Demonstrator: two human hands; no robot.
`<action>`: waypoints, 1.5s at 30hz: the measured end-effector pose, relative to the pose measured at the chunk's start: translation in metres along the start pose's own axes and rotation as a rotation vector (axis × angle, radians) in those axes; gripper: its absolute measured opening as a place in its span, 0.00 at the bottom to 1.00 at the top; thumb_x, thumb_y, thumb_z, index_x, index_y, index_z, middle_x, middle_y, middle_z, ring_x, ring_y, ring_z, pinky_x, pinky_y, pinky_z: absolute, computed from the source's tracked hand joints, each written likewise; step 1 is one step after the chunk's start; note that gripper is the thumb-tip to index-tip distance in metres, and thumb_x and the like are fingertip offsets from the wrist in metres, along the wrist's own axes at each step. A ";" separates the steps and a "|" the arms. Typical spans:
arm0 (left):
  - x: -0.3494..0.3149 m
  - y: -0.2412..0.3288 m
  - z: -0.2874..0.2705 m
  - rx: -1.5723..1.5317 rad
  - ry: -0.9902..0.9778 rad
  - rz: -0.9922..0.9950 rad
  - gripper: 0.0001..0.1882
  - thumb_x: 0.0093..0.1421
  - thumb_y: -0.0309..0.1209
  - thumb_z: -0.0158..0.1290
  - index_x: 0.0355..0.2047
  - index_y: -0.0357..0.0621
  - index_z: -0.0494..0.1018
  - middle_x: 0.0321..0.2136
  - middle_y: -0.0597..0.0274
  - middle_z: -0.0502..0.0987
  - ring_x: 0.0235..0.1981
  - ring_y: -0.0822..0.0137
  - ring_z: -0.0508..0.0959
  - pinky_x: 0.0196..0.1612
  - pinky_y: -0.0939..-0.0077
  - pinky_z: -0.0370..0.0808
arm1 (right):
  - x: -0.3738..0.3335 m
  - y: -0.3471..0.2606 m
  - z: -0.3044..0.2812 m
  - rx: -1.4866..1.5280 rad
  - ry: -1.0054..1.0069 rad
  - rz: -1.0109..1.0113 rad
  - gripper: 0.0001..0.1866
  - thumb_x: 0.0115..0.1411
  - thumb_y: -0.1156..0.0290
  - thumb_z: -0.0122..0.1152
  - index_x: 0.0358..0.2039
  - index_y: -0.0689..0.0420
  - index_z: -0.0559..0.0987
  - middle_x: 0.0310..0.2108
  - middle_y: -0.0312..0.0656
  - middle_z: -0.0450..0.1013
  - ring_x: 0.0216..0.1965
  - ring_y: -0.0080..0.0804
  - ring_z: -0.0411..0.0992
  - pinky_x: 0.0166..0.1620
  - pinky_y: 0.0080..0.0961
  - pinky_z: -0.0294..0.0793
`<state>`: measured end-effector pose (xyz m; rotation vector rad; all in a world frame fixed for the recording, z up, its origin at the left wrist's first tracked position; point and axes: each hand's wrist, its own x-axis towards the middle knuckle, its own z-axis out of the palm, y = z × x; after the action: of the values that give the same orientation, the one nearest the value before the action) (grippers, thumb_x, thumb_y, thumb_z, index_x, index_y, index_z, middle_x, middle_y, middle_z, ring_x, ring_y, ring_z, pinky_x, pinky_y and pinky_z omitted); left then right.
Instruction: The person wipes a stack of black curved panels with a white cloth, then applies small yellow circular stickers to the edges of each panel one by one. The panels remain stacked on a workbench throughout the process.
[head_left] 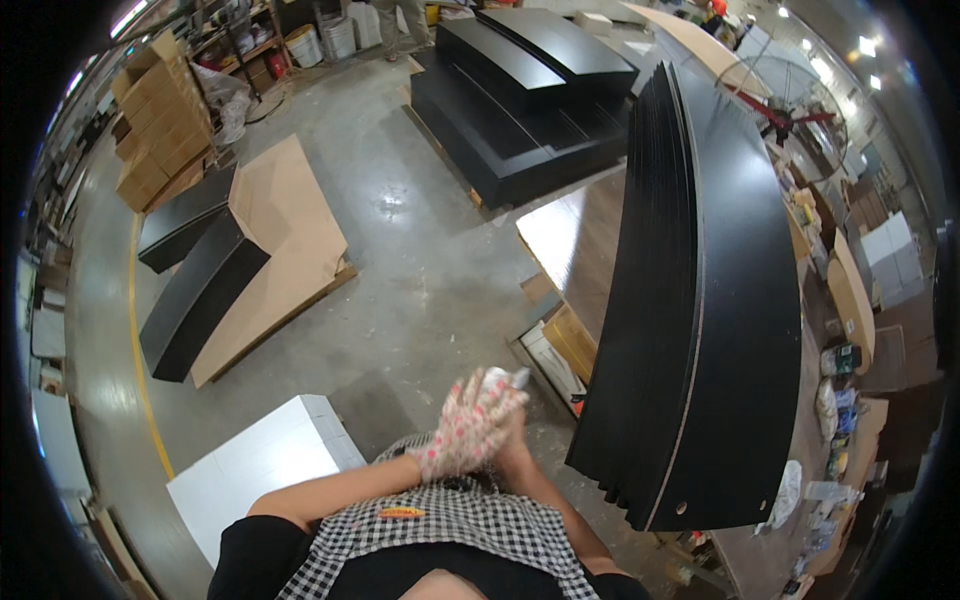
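Note:
In front of my checked apron, both hands meet. My left hand (463, 430) wears a white glove with pink dots, and its fingers are closed in against my right hand; motion blurs them a little. My right hand (512, 446) looks bare at the wrist, with its fingers mostly hidden behind the glove. A small whitish thing (507, 378) sticks out at the top of the two hands; its kind is not clear. Nearest on the right is a long stack of curved black panels (740, 290), two round holes showing near its close end.
White flat boxes or boards (270, 460) lie close on my left. Black curved pieces (205, 290) rest on a brown board (290, 200) further left. More black panels (500, 130) are piled ahead. Cardboard boxes (160, 130) stand far left. A fan (785, 115) is at the right.

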<state>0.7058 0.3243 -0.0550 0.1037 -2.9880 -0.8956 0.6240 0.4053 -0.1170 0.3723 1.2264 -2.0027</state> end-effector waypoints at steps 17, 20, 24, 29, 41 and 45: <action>0.156 -0.112 -0.084 -2.217 -0.335 -0.602 0.24 0.66 0.39 0.37 0.59 0.41 0.57 0.54 0.60 0.65 0.56 0.62 0.64 0.60 0.68 0.60 | 0.072 -0.089 0.138 -1.000 0.606 -0.678 0.17 0.57 0.66 0.54 0.44 0.61 0.67 0.36 0.55 0.71 0.35 0.53 0.72 0.36 0.41 0.70; 0.184 -0.114 -0.119 -2.152 -0.397 -0.485 0.22 0.66 0.39 0.41 0.58 0.43 0.60 0.51 0.61 0.68 0.54 0.62 0.67 0.58 0.67 0.63 | 0.064 -0.097 0.153 -1.230 0.352 -0.704 0.20 0.55 0.71 0.56 0.48 0.60 0.68 0.49 0.57 0.66 0.50 0.53 0.66 0.48 0.42 0.65; 0.242 -0.099 -0.134 -1.821 -0.310 -0.307 0.23 0.64 0.38 0.47 0.56 0.44 0.62 0.50 0.57 0.68 0.47 0.61 0.72 0.51 0.65 0.69 | 0.025 -0.139 0.183 -1.426 0.349 -0.971 0.24 0.54 0.78 0.55 0.53 0.61 0.66 0.58 0.54 0.57 0.57 0.49 0.62 0.54 0.35 0.65; 0.324 -0.088 -0.153 -0.647 0.528 0.534 0.21 0.62 0.29 0.47 0.56 0.43 0.61 0.47 0.57 0.70 0.45 0.65 0.72 0.48 0.75 0.70 | -0.052 -0.236 0.173 -1.027 0.450 -0.961 0.14 0.55 0.80 0.53 0.43 0.62 0.74 0.50 0.50 0.65 0.38 0.30 0.75 0.38 0.19 0.76; 0.405 0.041 -0.063 -0.912 0.350 1.005 0.41 0.43 0.44 0.60 0.59 0.56 0.59 0.62 0.48 0.53 0.63 0.44 0.52 0.62 0.48 0.48 | 0.025 -0.459 0.041 -1.263 1.170 -0.934 0.22 0.65 0.68 0.44 0.58 0.60 0.63 0.58 0.48 0.60 0.61 0.39 0.56 0.62 0.34 0.53; 0.475 0.033 -0.057 -0.889 0.288 0.933 0.44 0.39 0.49 0.60 0.59 0.61 0.59 0.63 0.49 0.50 0.66 0.45 0.45 0.63 0.43 0.42 | 0.042 -0.455 0.024 -1.568 1.072 -0.494 0.26 0.67 0.61 0.36 0.63 0.59 0.56 0.65 0.46 0.50 0.67 0.42 0.44 0.66 0.34 0.40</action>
<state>0.2321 0.2871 0.0111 -0.9535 -1.7497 -1.6487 0.2699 0.4858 0.1615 0.2905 3.2552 -0.4254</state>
